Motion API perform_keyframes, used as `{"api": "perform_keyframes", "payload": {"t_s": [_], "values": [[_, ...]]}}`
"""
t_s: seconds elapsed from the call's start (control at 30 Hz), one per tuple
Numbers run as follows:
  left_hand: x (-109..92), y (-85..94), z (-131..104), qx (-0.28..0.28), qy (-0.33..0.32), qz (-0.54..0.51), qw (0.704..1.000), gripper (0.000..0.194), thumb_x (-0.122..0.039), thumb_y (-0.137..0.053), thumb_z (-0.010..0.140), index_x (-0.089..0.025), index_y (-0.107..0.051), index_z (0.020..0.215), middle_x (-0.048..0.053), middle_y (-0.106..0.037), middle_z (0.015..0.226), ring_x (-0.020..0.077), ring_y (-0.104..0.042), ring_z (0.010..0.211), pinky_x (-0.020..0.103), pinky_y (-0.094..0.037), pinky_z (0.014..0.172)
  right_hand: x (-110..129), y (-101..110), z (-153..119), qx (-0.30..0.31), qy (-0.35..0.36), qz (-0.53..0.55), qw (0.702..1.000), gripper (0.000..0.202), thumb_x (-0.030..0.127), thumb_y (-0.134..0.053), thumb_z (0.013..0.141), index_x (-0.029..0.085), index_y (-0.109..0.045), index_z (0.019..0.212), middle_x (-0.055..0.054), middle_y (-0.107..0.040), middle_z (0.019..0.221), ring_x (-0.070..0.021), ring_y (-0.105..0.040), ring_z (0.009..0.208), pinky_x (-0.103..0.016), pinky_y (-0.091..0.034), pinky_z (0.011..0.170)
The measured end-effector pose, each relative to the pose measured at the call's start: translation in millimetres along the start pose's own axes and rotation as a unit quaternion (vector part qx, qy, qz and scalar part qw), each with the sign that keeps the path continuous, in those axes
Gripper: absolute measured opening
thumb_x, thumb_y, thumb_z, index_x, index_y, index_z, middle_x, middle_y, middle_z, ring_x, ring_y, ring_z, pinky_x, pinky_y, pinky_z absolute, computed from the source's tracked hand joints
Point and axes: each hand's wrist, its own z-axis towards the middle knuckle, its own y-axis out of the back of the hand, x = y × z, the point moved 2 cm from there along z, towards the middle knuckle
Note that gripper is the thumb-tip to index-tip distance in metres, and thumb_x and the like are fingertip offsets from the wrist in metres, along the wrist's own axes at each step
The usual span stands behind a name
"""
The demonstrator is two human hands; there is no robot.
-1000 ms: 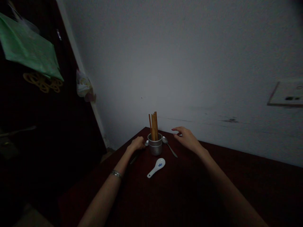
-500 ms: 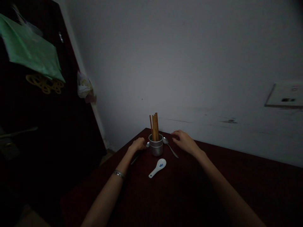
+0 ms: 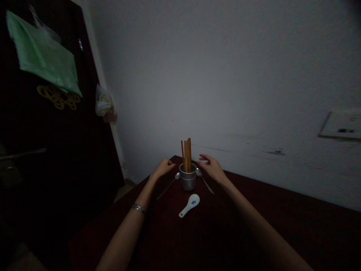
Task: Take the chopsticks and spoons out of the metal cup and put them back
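Note:
A metal cup stands near the table's far corner with several wooden chopsticks upright in it. My left hand is just left of the cup, above a metal spoon, its fingers bent and nothing visible in them. To the cup's right, my right hand has its fingers apart and holds nothing, near the bowl of a second metal spoon. In front of the cup lies a white ceramic spoon with a blue mark.
The dark red table meets a grey wall behind. A socket plate is on the wall at right. At left, a green cloth and a plastic bag hang by a dark door.
My left hand has moved up and away from the left metal spoon, which now shows along its length. My right hand has come closer to the cup. The view has shifted slightly.

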Motion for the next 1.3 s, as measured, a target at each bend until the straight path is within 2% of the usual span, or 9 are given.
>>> {"api": "perform_keyframes", "payload": {"t_s": [0.1, 0.27, 0.37, 0.47, 0.63, 0.87, 1.03, 1.17, 1.3], "values": [[-13.2, 3.6, 1.8, -0.025, -0.037, -0.072, 0.996, 0.043, -0.048, -0.042, 0.076, -0.012, -0.056, 0.057, 0.000, -0.050, 0.048, 0.0089, -0.044, 0.044, 0.020, -0.029, 0.044, 5.0, -8.4, 19.5, -0.046, -0.062, 0.041, 0.996, 0.043, 0.033, -0.055, 0.073, 0.010, -0.058, 0.109, -0.011, -0.065, 0.093, -0.0153, -0.061, 0.070, -0.025, -0.047, 0.058], [-29.2, -5.9, 1.5, 0.005, -0.063, -0.142, 0.988, 0.047, -0.052, -0.038, 0.077, -0.013, -0.052, 0.056, -0.002, -0.046, 0.044, 0.0077, -0.039, 0.038, 0.021, -0.029, 0.041, 7.1, -24.1, 41.4, -0.019, -0.111, 0.066, 0.991, 0.040, 0.030, -0.060, 0.070, 0.010, -0.060, 0.104, -0.010, -0.065, 0.092, -0.0123, -0.060, 0.063, -0.021, -0.044, 0.049], [-29.6, -17.5, 4.7, -0.014, -0.070, -0.163, 0.984, 0.045, -0.050, -0.037, 0.079, -0.013, -0.053, 0.060, -0.002, -0.045, 0.044, 0.0079, -0.041, 0.040, 0.020, -0.029, 0.042, 1.9, -37.6, 46.0, -0.010, -0.122, 0.104, 0.987, 0.036, 0.028, -0.065, 0.065, 0.011, -0.063, 0.096, -0.009, -0.066, 0.084, -0.0113, -0.059, 0.056, -0.021, -0.045, 0.047], [-26.6, -27.9, 8.1, -0.006, -0.074, -0.167, 0.983, 0.044, -0.048, -0.038, 0.080, -0.011, -0.057, 0.067, -0.002, -0.046, 0.046, 0.0083, -0.042, 0.042, 0.020, -0.029, 0.043, -6.4, -49.8, 48.7, -0.011, -0.119, 0.149, 0.982, 0.026, 0.027, -0.067, 0.062, 0.010, -0.066, 0.082, -0.007, -0.067, 0.072, -0.0140, -0.061, 0.060, -0.023, -0.047, 0.052], [-24.6, -31.9, 9.8, 0.015, -0.108, -0.130, 0.986, 0.036, -0.038, -0.044, 0.078, -0.009, -0.064, 0.081, 0.001, -0.055, 0.057, 0.0087, -0.045, 0.048, 0.019, -0.031, 0.046, -17.4, -57.6, 51.8, -0.019, -0.124, 0.133, 0.983, 0.015, 0.025, -0.067, 0.062, 0.011, -0.066, 0.069, -0.006, -0.067, 0.065, -0.0153, -0.061, 0.061, -0.024, -0.048, 0.055], [-24.6, -30.6, 9.8, 0.002, -0.132, -0.106, 0.985, 0.036, -0.035, -0.043, 0.077, -0.008, -0.066, 0.082, 0.004, -0.060, 0.067, 0.0102, -0.049, 0.055, 0.020, -0.034, 0.049, -18.7, -58.7, 49.3, -0.043, -0.129, 0.110, 0.984, 0.014, 0.022, -0.067, 0.060, 0.011, -0.066, 0.069, -0.004, -0.067, 0.065, -0.0132, -0.060, 0.058, -0.023, -0.046, 0.058], [-23.3, -30.1, 10.5, 0.002, -0.136, -0.097, 0.986, 0.034, -0.032, -0.043, 0.076, -0.009, -0.066, 0.083, 0.004, -0.063, 0.073, 0.0124, -0.053, 0.063, 0.021, -0.038, 0.056, -15.2, -56.4, 47.8, -0.031, -0.123, 0.129, 0.983, 0.013, 0.021, -0.066, 0.061, 0.011, -0.066, 0.069, -0.004, -0.066, 0.064, -0.0126, -0.059, 0.058, -0.023, -0.045, 0.057], [-25.3, -26.8, 9.0, 0.005, -0.135, -0.080, 0.988, 0.034, -0.033, -0.044, 0.077, -0.008, -0.067, 0.085, 0.006, -0.065, 0.077, 0.0144, -0.056, 0.068, 0.022, -0.040, 0.059, -4.2, -41.0, 48.4, -0.035, -0.114, 0.132, 0.984, 0.012, 0.021, -0.065, 0.062, 0.011, -0.067, 0.068, -0.004, -0.067, 0.065, -0.0133, -0.059, 0.059, -0.023, -0.045, 0.057], [-28.0, -24.1, 4.8, -0.001, -0.131, -0.081, 0.988, 0.036, -0.034, -0.043, 0.078, -0.009, -0.068, 0.083, 0.006, -0.065, 0.074, 0.0134, -0.055, 0.064, 0.021, -0.038, 0.056, 17.3, -11.5, 49.9, -0.092, -0.107, 0.136, 0.981, 0.020, 0.028, -0.065, 0.061, 0.012, -0.068, 0.073, -0.006, -0.068, 0.073, -0.0154, -0.060, 0.066, -0.024, -0.045, 0.057]]}}
